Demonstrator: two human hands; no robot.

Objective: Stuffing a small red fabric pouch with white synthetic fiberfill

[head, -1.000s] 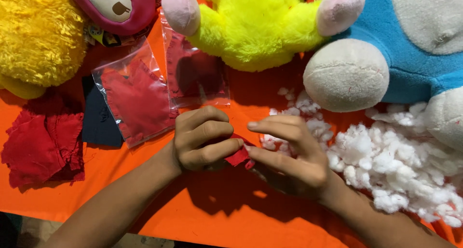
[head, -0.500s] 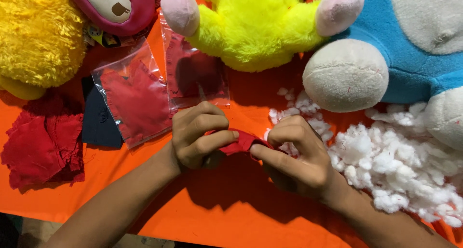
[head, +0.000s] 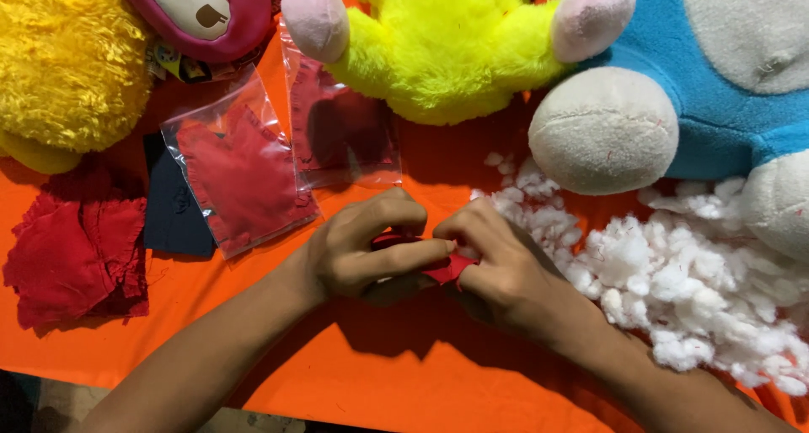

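Both of my hands meet over the orange cloth point(head: 253, 332) in the middle of the view. My left hand point(head: 362, 252) and my right hand point(head: 497, 264) pinch a small red fabric piece point(head: 447, 269) between their fingertips; most of it is hidden under the fingers. A heap of white stuffing point(head: 666, 281) lies just right of my right hand, touching its back.
Two clear plastic bags with red fabric point(head: 240, 172) point(head: 341, 130) lie above my left hand. A stack of red fabric pieces point(head: 76, 248) and a dark blue piece point(head: 173, 205) sit at the left. Plush toys line the top: yellow furry point(head: 67, 62), pink-faced point(head: 202, 12), bright yellow point(head: 447, 45), blue-and-white point(head: 699, 88).
My hands have drawn closer together around the red fabric piece; the left fingers now stretch across it towards the right hand. Everything else stays put.
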